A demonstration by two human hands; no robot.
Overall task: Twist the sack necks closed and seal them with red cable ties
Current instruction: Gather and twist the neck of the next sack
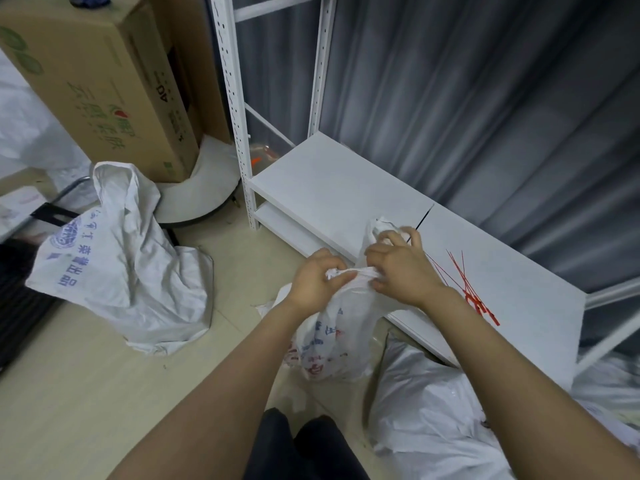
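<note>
A white sack with red and blue print (332, 341) stands on the floor in front of me. My left hand (317, 278) grips its gathered neck (353, 273) from the left. My right hand (398, 268) holds the same neck from the right, and loose sack cloth sticks up above its fingers. The neck runs as a twisted band between both hands. Several red cable ties (474, 292) lie on the white shelf board (346, 188) just right of my right hand.
Another white printed sack (117, 258) stands open on the floor at left. A cardboard box (104, 81) rests on a white round base behind it. More white sacks (433, 417) lie at lower right. White rack uprights (235, 98) and a grey curtain stand behind.
</note>
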